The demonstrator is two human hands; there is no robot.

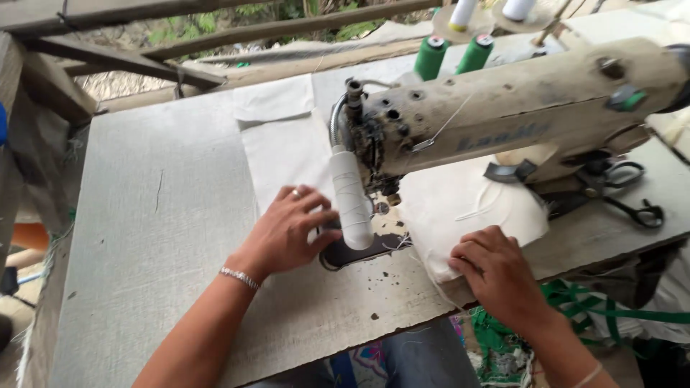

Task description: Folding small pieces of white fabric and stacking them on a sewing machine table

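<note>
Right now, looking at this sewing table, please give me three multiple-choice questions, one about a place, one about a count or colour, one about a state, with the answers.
1. Where do the black scissors lie?
A. On the table, under the arm of the sewing machine
B. Beside the left hand
C. On the floor

2. How many green thread cones stand behind the machine?
A. One
B. Two
C. Four

3. How is the right hand placed?
A. Raised in the air
B. Gripping the scissors
C. Pressed down on the folded white cloth

Answers:
1 A: the scissors rest on the table at the right, below the machine's arm.
2 B: two green cones stand side by side.
3 C: its fingers lie on the cloth's near edge, while the left hand lies flat near the needle.
</note>
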